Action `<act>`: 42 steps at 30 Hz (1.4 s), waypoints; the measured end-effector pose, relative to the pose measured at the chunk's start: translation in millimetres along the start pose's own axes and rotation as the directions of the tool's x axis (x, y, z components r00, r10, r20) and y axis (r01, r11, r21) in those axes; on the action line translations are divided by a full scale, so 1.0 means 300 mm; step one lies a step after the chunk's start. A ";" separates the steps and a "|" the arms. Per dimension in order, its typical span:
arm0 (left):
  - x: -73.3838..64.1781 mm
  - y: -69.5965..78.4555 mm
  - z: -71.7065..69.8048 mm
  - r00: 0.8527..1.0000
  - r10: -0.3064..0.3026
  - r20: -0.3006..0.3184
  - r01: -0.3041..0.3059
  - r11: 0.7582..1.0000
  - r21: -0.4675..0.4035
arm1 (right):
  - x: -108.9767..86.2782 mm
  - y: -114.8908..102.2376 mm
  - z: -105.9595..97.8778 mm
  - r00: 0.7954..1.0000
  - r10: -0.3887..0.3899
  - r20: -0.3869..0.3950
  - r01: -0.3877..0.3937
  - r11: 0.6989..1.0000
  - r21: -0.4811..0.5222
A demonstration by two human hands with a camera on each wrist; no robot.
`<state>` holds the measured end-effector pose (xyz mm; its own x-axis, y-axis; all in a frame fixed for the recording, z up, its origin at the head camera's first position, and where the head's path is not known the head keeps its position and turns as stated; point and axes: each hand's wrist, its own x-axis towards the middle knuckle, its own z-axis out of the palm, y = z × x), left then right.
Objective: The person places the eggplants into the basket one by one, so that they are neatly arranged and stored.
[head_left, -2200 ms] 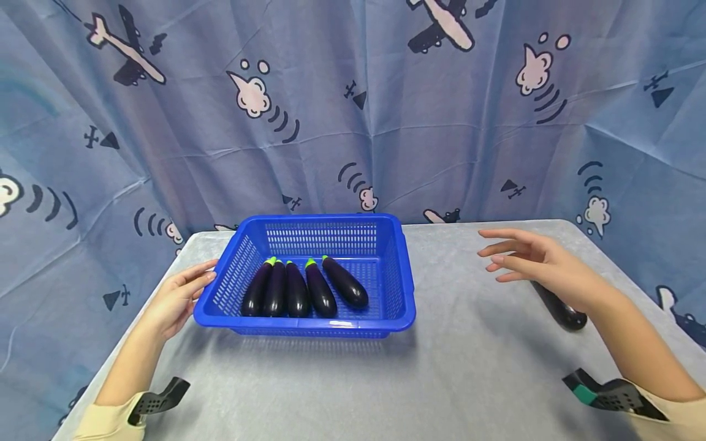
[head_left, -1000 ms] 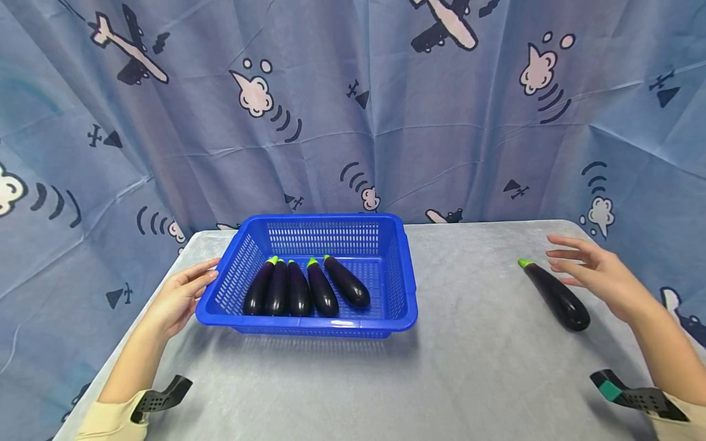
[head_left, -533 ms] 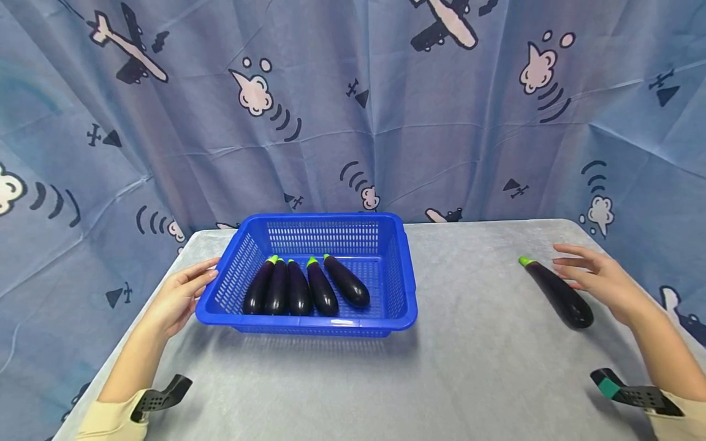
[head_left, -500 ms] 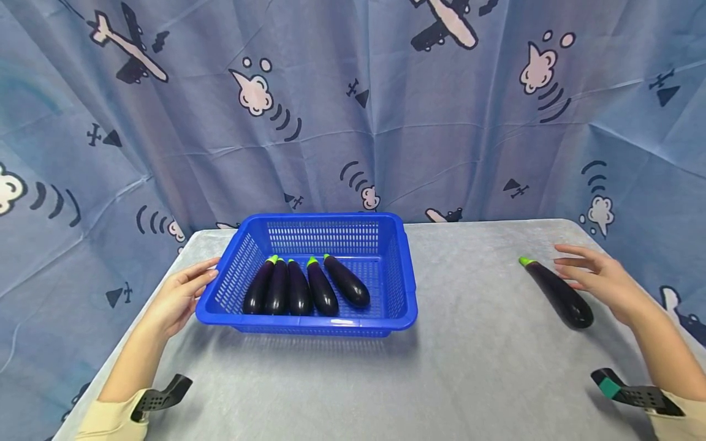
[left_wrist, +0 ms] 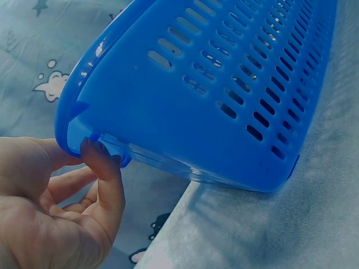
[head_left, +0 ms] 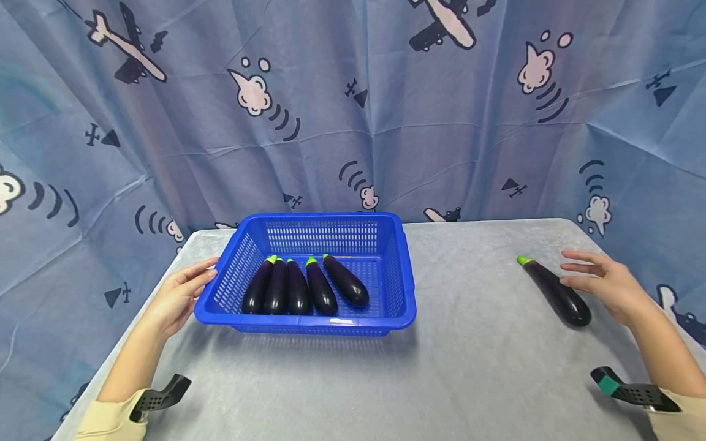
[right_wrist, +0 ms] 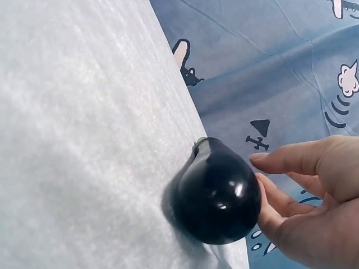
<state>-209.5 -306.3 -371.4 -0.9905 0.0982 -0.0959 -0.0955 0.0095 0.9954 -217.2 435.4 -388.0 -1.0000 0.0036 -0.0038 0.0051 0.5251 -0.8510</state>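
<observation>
A blue plastic basket (head_left: 408, 275) with slotted walls sits left of the table's middle. Inside it lie several dark purple eggplants (head_left: 345, 282) with green stem ends. My left hand (head_left: 172, 301) pinches the basket's left rim between thumb and fingers, which the left wrist view shows close up. A single eggplant (head_left: 554, 291) lies slantwise at the table's right side, its green end pointing away. My right hand (head_left: 609, 285) hovers along its right side with loosely bent fingers. In the right wrist view, fingertips (right_wrist: 259, 158) are beside the eggplant's skin; whether they touch it I cannot tell.
A pale grey cloth-covered table (head_left: 353, 392) bears everything. Behind and at both sides hangs a blue curtain (head_left: 331, 110) printed with airplanes and clouds. Black camera mounts (head_left: 634, 392) are strapped at both wrists.
My right hand has moved rightward from left of the lone eggplant to its right side, then sunk lower and closer. My left hand and the basket have stayed put.
</observation>
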 end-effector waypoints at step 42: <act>0.003 -0.004 -0.007 1.000 -0.003 0.008 0.003 1.000 -0.010 | 0.008 -0.006 0.010 0.966 0.151 0.209 -0.077 0.943 -0.325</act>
<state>-210.5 -308.2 -372.6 -0.9894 0.1064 -0.0987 -0.0993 -0.0002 0.9951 -219.5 431.9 -388.0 -0.9657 -0.0951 -0.2416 0.0821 0.7710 -0.6315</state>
